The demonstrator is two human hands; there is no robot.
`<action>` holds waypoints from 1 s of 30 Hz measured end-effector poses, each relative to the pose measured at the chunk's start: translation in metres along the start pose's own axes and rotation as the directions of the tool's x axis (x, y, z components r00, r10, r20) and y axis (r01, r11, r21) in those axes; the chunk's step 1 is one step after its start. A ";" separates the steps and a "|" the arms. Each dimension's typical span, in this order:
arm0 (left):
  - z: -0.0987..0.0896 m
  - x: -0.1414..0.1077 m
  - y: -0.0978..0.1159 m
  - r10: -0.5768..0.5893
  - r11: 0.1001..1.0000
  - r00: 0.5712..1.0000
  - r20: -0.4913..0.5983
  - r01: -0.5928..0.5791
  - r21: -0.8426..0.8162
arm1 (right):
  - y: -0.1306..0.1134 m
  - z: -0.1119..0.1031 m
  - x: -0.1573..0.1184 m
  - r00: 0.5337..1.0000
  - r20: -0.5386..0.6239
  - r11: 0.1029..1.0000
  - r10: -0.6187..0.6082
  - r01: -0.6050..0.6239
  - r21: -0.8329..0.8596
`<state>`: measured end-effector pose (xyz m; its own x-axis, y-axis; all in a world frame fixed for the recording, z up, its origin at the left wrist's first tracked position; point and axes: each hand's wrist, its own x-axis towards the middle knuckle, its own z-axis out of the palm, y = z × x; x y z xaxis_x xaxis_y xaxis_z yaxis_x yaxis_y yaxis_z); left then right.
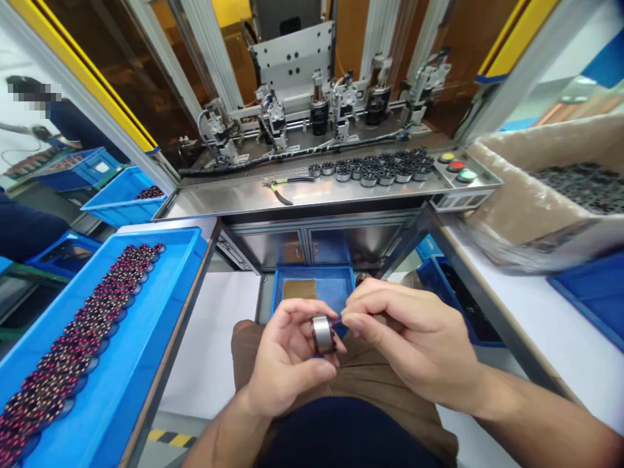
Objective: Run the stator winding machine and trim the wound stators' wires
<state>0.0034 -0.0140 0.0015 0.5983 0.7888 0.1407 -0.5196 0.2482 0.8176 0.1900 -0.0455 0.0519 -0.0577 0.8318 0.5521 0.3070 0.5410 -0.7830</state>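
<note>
My left hand point(292, 357) is curled around a small metal ring-shaped part point(322, 335) with a silvery outer band and dark edges. Just to its right, my right hand point(404, 331) is closed in a pinch on a thin reddish wire point(337, 321) at the ring's side. Both hands are close together above my lap. On the metal ledge ahead, several similar rings point(385, 174) stand in rows, and pliers point(283, 188) with green and black handles lie to their left.
A blue tray point(160, 292) of wound parts is on the left. Machine fixtures point(319, 114) stand behind the ledge, with push buttons point(457, 166) at its right end. A lined box point(517, 188) sits far right. A person point(73, 117) is at far left.
</note>
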 end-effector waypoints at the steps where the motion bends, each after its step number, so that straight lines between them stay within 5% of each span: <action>1: 0.001 0.000 -0.001 0.055 0.998 0.998 -0.033 -0.054 0.043 | 0.000 0.000 0.000 1.000 -0.004 1.000 0.000 0.000 0.003; 5: 0.000 0.001 -0.005 0.162 0.970 0.981 -0.105 -0.139 0.199 | 0.001 -0.001 0.000 1.000 -0.018 1.000 -0.022 0.022 -0.007; 10: -0.001 0.004 -0.008 0.088 0.983 0.991 -0.099 -0.070 0.171 | 0.003 0.000 -0.001 0.996 -0.034 0.996 -0.085 0.086 0.017; 15: -0.002 0.011 -0.006 0.128 0.988 0.975 -0.181 -0.110 0.110 | 0.000 0.020 -0.013 0.964 -0.203 0.983 0.172 -0.152 0.107; 21: -0.010 0.016 -0.003 0.105 0.993 0.977 -0.188 -0.093 0.071 | 0.013 0.052 -0.036 0.860 0.039 0.711 0.508 -0.445 0.544; 25: -0.013 0.015 -0.002 0.097 0.994 0.978 -0.185 -0.087 0.062 | 0.019 0.060 -0.039 0.812 0.137 0.579 0.568 -0.512 0.634; 30: -0.015 0.015 0.000 0.104 0.994 0.977 -0.186 -0.095 0.054 | 0.017 0.059 -0.036 0.820 0.213 0.456 0.532 -0.489 0.744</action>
<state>0.0031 0.0067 -0.0046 0.4171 0.9011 0.1186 -0.5408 0.1412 0.8292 0.1411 -0.0585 0.0019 -0.0859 0.9960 -0.0251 -0.5381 -0.0676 -0.8401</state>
